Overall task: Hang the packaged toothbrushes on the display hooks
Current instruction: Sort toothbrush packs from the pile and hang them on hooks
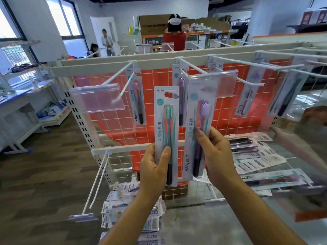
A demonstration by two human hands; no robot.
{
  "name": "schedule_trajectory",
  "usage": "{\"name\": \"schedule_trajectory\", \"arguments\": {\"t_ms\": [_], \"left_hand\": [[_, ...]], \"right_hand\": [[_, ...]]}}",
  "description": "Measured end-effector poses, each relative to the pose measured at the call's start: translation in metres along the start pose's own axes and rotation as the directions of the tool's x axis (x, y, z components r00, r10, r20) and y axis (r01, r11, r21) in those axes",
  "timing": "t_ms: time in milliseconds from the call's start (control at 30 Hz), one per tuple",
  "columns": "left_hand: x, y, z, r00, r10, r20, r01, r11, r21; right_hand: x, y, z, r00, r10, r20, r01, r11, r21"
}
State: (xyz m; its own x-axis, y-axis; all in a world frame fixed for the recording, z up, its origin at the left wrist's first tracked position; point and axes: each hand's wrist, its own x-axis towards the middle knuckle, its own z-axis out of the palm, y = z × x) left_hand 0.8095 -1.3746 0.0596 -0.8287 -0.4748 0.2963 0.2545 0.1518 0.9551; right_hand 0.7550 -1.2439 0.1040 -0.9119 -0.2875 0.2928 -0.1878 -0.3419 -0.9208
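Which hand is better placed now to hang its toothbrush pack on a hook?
Probably the right. The right hand holds the purple toothbrush pack with its top at the centre hook's clear tag holder. The left hand holds the green toothbrush pack lower, its hang hole beside no hook tip.

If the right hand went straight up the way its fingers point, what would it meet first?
The right hand, holding the purple toothbrush pack, would likely meet the clear price-tag holder first; the pack's top overlaps it, though depth is unclear.

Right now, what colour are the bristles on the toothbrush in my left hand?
Mint green bristles, head view.
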Motion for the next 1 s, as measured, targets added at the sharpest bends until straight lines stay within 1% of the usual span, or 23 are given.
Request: {"name": "schedule_trajectory", "arguments": {"t_ms": [233,433,533,667,733,867,1000], "left_hand": [[0.004,-0.002,0.0,1.0,-0.007,-0.021,0.007,1.0,-0.004],[0.008,-0.008,-0.002,0.999,-0.039,-0.018,0.039,0.999,-0.011],[0.012,-0.011,-0.002,0.999,-0.05,-0.014,0.05,0.999,-0.003],[0.02,-0.013,-0.002,0.998,-0.054,-0.009,0.054,0.998,0.01],[0.025,-0.013,-0.002,0.998,-0.062,-0.001,0.062,0.998,0.009],[0.034,-0.012,-0.004,0.996,-0.094,0.008,0.094,0.996,0.008],[0.041,-0.013,-0.007,0.994,-0.103,-0.02,0.103,0.994,0.017]], "right_hand": [[0.014,0.006,-0.001,0.997,0.04,-0.061,-0.043,0.998,-0.048],[0.041,0.02,0.001,0.991,0.062,-0.117,-0.081,0.983,-0.166],[0.066,0.027,0.003,0.981,0.101,-0.165,-0.137,0.965,-0.223],[0.104,0.036,0.006,0.976,0.144,-0.165,-0.182,0.952,-0.247],[0.121,0.039,0.008,0.975,0.15,-0.161,-0.192,0.939,-0.286],[0.145,0.044,0.014,0.967,0.176,-0.183,-0.226,0.924,-0.309],[0.16,0.046,0.022,0.967,0.178,-0.183,-0.23,0.919,-0.319]]}}
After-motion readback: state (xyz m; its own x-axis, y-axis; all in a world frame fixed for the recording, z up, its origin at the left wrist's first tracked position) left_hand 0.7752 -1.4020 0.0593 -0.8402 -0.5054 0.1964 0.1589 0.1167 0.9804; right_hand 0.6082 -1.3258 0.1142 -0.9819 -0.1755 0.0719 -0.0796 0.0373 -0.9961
